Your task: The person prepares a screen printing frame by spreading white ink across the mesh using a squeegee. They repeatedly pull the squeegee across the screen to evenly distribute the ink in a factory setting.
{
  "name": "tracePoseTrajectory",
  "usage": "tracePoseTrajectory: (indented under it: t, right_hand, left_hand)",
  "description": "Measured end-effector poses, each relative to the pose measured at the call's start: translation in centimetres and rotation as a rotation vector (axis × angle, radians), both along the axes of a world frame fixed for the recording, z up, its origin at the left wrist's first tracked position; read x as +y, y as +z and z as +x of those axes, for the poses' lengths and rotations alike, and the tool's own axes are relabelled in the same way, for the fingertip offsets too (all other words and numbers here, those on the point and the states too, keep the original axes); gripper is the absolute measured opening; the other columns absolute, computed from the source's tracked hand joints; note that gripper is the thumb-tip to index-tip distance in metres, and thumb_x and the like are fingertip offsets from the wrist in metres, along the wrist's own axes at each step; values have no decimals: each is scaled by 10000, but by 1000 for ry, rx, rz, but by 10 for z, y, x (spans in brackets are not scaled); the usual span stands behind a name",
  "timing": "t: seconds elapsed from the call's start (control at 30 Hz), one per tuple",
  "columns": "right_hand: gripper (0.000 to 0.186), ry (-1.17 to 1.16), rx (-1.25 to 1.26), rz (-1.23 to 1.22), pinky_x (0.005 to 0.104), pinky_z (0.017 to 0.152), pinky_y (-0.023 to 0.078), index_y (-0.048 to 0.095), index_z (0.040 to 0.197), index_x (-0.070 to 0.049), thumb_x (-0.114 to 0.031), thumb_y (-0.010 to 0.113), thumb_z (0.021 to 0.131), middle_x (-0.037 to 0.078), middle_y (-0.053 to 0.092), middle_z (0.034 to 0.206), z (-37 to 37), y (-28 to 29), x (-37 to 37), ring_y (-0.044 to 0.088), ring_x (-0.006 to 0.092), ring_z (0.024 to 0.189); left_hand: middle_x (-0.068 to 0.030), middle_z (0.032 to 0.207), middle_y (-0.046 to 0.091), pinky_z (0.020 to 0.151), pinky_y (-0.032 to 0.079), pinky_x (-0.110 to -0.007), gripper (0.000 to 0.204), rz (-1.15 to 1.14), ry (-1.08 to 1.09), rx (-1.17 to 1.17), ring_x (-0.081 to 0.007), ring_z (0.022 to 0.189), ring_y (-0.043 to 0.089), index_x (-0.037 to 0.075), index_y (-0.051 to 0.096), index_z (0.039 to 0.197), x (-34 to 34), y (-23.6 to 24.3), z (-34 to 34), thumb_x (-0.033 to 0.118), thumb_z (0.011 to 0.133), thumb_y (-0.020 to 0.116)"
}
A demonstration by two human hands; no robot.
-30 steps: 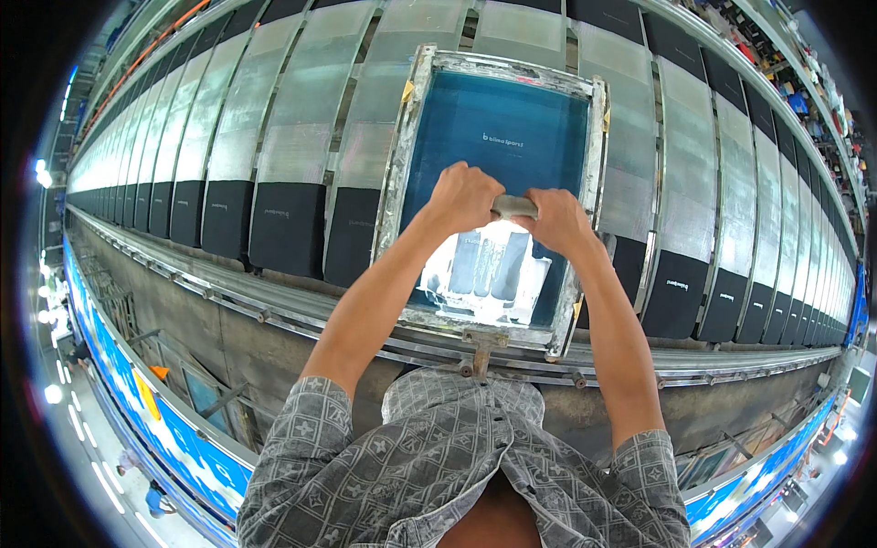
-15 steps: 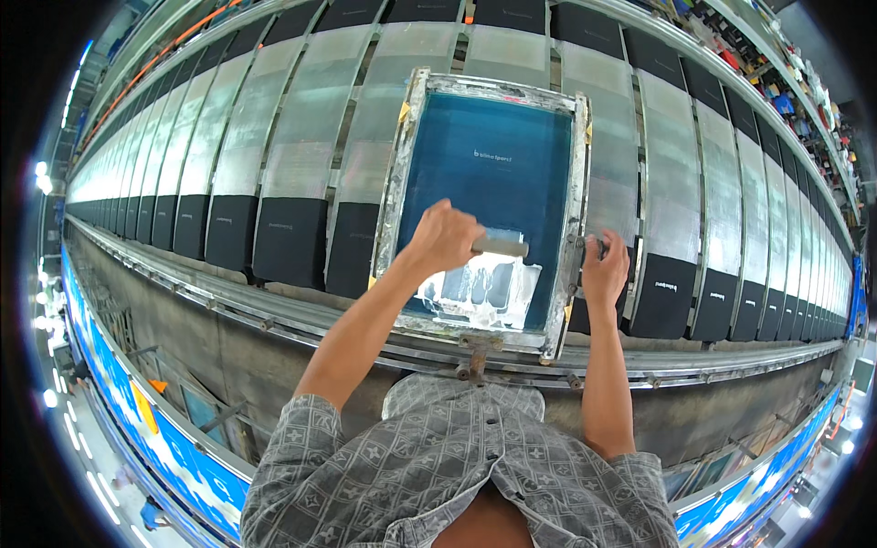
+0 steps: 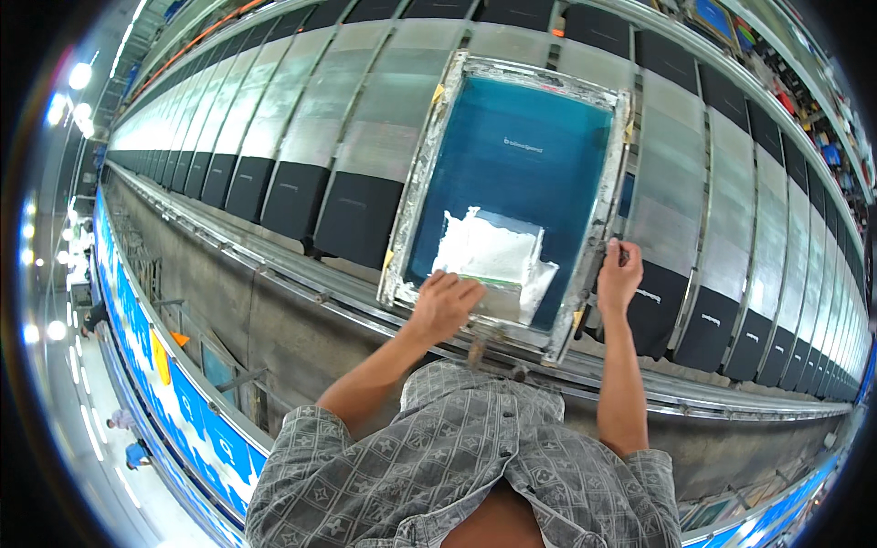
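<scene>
A screen-printing frame point(image 3: 454, 84) with blue mesh point(image 3: 516, 183) lies over the pallets in front of me. White ink point(image 3: 489, 242) is pooled on the near half of the mesh, with ragged edges. My left hand point(image 3: 446, 304) is closed round a squeegee point(image 3: 501, 301) at the near end, just behind the ink; the fingers hide part of its handle. My right hand point(image 3: 621, 274) has its fingers curled at the frame's right side rail, pinching its edge; the exact grip is partly hidden.
A long row of pale pallets point(image 3: 370, 100) runs left and right, each with dark fabric pieces point(image 3: 358, 215) at its ends. A metal rail point(image 3: 265, 274) passes along the near side. Shelves with coloured items stand at the far right. People point(image 3: 137, 454) are far off at lower left.
My left hand has drawn the squeegee nearer to me, and the white ink lies beyond it. My right hand stays at the frame's right side. The whole view has turned somewhat.
</scene>
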State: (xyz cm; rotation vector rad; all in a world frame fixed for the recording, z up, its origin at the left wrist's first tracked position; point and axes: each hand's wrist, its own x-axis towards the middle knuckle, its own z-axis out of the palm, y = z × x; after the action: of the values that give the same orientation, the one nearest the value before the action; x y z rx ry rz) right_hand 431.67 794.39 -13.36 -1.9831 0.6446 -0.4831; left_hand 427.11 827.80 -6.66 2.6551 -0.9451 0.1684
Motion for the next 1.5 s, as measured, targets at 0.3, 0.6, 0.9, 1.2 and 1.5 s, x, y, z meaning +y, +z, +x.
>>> tracePoseTrajectory:
  t: [0.3,0.6,0.9,1.2,1.5]
  right_hand:
    - [263,2,52,68,342,649,472,668,968,-22,-284,692,987,66,642,773,28,-6,103,540,160,663]
    - [289,186,248,-440,403,818,523,691,1033,-50,-333,686,971,133,731,1000,38,4,98,680,344,919]
    - [276,968,473,-457,459,802,544,706,954,-13,-269,767,870,189,731,883,120,89,193,699,394,881]
    - [195,1080,321,-442,471,842,503,745,883,-74,-252,793,819,160,692,752,6,69,218,687,362,786]
    - [240,974,403,-580,450,904,481,736,947,-83,-305,775,863,130,722,801,126,81,197,699,330,859]
  left_hand:
    - [-1,940,734,876,453,-370,291,16,-13,155,-214,864,677,130,767,924,95,3,57,101,636,795]
    - [-57,834,738,867,501,-457,275,187,-84,428,-288,849,700,148,782,890,94,11,118,369,741,851]
    - [-94,840,749,813,512,-425,187,195,-77,367,-317,794,691,160,793,868,61,7,220,287,741,841]
    - [-78,706,692,722,515,-447,159,93,-169,404,-345,683,654,145,736,724,101,-4,102,279,758,816]
    - [-69,740,707,784,456,-414,187,149,-118,297,-299,757,677,158,744,767,66,6,222,314,732,840]
